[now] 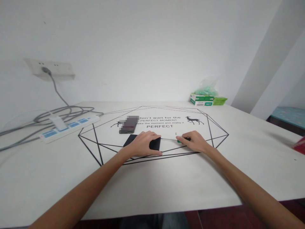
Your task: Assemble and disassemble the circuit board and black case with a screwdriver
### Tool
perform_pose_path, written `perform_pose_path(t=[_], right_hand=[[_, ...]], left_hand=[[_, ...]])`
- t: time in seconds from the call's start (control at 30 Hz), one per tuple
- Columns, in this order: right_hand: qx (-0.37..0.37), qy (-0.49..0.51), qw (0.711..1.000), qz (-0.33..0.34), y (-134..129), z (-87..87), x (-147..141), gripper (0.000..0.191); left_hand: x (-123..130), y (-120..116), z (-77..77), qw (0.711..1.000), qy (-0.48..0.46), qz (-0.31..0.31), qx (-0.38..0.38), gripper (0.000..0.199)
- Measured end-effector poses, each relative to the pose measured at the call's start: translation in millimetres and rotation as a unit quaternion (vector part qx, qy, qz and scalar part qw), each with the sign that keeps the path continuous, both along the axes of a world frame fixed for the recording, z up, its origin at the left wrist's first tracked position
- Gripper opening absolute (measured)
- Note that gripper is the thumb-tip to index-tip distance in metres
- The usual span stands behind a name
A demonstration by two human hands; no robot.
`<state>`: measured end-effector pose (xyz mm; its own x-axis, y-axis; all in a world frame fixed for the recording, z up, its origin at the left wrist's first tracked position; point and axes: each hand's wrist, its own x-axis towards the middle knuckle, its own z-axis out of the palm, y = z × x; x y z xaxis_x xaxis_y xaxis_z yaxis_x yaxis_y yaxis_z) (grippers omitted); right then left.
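A flat black box-like device (154, 144) lies on the white table, and my left hand (143, 143) is wrapped over it with thumb and fingers on opposite edges. My right hand (194, 141) is closed around the green and black handle of a screwdriver (178, 140). Its thin shaft points left, and the tip is at the device's right side; whether it touches cannot be made out. Just above the handle are a couple of tiny dark pieces (176, 133), too small to name. Behind the device rests a dark phone (130, 124), partly blurred out.
At the left lies a white and blue power strip (71, 127) with a plug in it and coiled grey cable (59, 112). Green and white boxes (202, 99) with a plastic bag (207, 87) on top stand at the back right. A wall socket (52, 68) is above.
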<state>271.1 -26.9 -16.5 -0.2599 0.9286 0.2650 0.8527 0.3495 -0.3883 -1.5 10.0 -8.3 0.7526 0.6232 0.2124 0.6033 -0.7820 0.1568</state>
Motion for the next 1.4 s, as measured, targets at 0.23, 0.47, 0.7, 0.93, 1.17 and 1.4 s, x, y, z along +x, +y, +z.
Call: perform_pose_path(t=[0.23, 0.47, 0.7, 0.93, 1.17, 1.4], right_hand=[[-0.002, 0.006, 1.0, -0.027, 5.1, -2.4, 3.9, 0.05], [-0.007, 0.012, 1.0, -0.019, 4.1, -3.3, 3.5, 0.037], [0.002, -0.013, 1.0, -0.001, -1.3, 0.3, -2.2, 0.038], [0.006, -0.018, 1.0, 0.007, 0.6, 0.8, 0.7, 0.032], [-0.012, 0.017, 1.0, 0.008, -0.2, -0.5, -1.8, 0.032], [0.011, 0.011, 1.0, -0.004, 0.9, 4.4, 0.5, 0.032]], left_hand=[[0.0, -1.2, 2.8, 1.0, 0.0, 0.001, -0.011, 0.08], [-0.6, -0.3, 2.0, 1.0, -0.007, -0.016, -0.022, 0.078], [-1.0, 1.3, -2.4, 1.0, 0.0, -0.028, 0.009, 0.084], [0.0, -0.8, -3.4, 0.999, -0.008, -0.029, 0.014, 0.079], [0.7, -2.7, -1.2, 1.0, 0.001, -0.02, -0.003, 0.078], [0.2, -2.2, -2.9, 1.0, -0.014, -0.02, -0.007, 0.077]])
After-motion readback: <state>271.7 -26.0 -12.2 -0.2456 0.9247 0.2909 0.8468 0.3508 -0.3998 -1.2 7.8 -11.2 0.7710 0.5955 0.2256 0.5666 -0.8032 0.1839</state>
